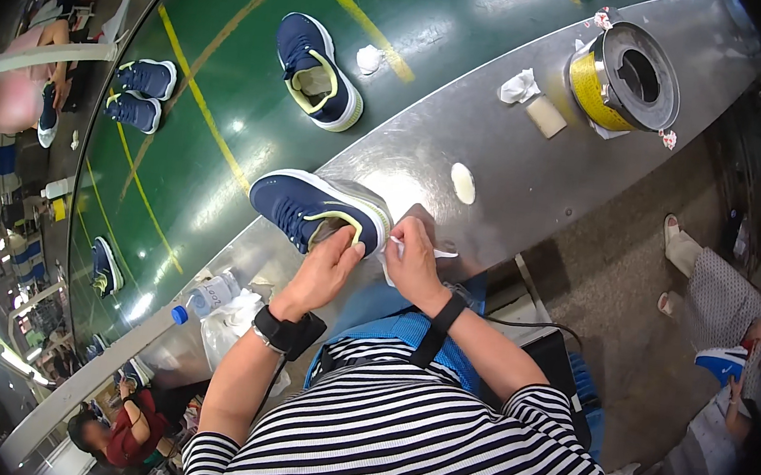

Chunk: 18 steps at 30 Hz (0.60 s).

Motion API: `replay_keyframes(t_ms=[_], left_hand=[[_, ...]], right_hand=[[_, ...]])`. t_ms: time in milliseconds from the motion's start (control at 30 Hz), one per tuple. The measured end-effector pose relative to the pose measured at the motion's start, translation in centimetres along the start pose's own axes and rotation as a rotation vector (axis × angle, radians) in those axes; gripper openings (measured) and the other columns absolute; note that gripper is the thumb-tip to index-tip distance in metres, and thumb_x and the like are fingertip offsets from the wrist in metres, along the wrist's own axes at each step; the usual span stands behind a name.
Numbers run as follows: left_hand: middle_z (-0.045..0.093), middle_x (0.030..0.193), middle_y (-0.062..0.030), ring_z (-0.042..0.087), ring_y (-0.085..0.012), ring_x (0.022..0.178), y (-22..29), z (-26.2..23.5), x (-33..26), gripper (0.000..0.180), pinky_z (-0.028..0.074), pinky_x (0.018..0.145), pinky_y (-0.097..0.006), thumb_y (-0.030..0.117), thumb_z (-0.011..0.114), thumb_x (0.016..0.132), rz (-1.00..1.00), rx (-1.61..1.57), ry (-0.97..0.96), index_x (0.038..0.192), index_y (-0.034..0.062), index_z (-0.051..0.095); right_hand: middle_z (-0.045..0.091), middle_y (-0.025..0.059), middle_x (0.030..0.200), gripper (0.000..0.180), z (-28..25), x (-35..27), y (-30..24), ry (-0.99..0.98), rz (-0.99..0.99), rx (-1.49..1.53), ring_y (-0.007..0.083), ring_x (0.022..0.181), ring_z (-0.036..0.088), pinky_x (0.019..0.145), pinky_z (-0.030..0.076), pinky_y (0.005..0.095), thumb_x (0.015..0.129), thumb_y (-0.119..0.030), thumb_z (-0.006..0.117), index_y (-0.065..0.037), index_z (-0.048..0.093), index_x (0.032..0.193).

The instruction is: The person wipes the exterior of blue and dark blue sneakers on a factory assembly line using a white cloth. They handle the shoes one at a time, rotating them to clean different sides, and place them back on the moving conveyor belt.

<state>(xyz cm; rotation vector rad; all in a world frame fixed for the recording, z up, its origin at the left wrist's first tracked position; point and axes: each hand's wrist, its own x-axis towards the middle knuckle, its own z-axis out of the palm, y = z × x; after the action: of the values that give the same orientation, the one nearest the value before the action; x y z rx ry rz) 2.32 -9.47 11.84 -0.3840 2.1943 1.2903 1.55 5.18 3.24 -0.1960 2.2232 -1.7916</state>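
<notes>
A navy sneaker [305, 204] with a white sole and yellow-green lining lies on the steel bench edge [500, 157], toe pointing left. My left hand [329, 265] grips its heel opening, fingers curled over the collar. My right hand [411, 257] is pressed against the heel, closed on a small white cloth [442, 254]. Both wrists wear black bands.
A second navy sneaker [317, 71] rides the green conveyor belt [221, 82], with a pair [143, 92] further left. On the bench stand a yellow-taped round pot [626, 78], white rags [518, 87], a pale block [546, 116] and a plastic bottle [205, 296]. Other people sit at right and lower left.
</notes>
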Motion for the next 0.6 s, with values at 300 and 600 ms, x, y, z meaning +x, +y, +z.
replay_keyframes(t_ms=[300,600], left_hand=[[0.056,0.088,-0.0139,0.053,-0.0208,0.083,-0.9,-0.3,-1.6,0.028,0.040,0.076,-0.030,0.018,0.042,0.090,0.052,-0.104,0.106,0.107,-0.0032,0.047],[0.056,0.096,-0.0035,0.048,-0.0104,0.089,-0.1,-4.6,-5.8,0.033,0.037,0.083,-0.024,0.019,0.039,0.091,0.118,-0.525,0.242,0.114,-0.0046,0.047]], right_hand=[[0.048,0.0146,0.078,0.011,-0.8,1.2,0.8,-0.009,-0.090,-0.195,0.0307,0.072,0.049,0.065,0.040,0.0377,0.075,-0.001,0.054,-0.001,0.045,0.081],[0.053,0.0038,0.078,0.007,-2.4,2.1,-11.8,-0.042,-0.153,0.187,0.0120,0.070,0.050,0.064,0.041,0.0259,0.080,-0.003,0.056,-0.002,0.055,0.087]])
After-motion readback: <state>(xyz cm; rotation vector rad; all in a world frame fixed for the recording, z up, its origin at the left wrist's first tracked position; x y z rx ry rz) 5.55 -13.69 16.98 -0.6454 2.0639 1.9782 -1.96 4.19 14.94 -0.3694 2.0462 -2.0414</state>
